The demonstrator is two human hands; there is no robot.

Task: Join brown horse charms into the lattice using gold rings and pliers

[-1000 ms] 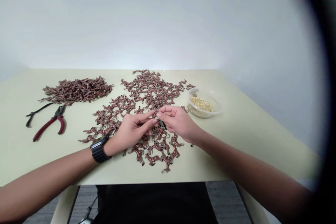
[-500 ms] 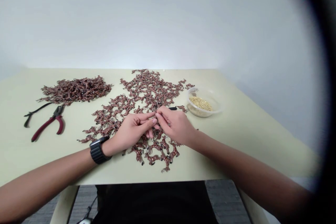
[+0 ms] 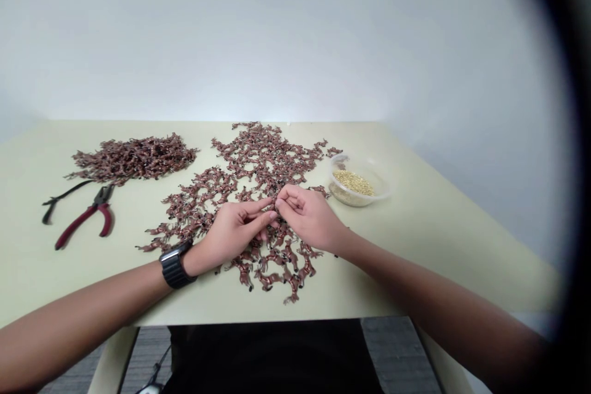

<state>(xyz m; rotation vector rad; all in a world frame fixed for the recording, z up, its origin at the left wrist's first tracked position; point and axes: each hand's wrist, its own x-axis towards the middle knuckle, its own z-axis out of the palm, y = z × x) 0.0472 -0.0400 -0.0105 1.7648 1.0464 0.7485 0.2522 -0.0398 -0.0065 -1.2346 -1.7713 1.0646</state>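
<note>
Your left hand and right hand meet fingertip to fingertip, thumbs and forefingers drawn together, but whatever may lie between them is too small and too covered to make out, so I cannot tell whether you are pinching anything. If you are, a slight slip of either thumb could drop it among the brown animal-shaped figures spread under and around your hands, where so small a thing would be hard to find. Your left wrist, with its black watch, lies low by the near side of that spread; a sideways shift could drag figures along, and the lowest ones sit near the table's front edge. To your right, the clear bowl of gold-coloured bits could tip if your knuckles caught its rim. The red-handled pliers and the heaped figures at left seem safely apart.
</note>
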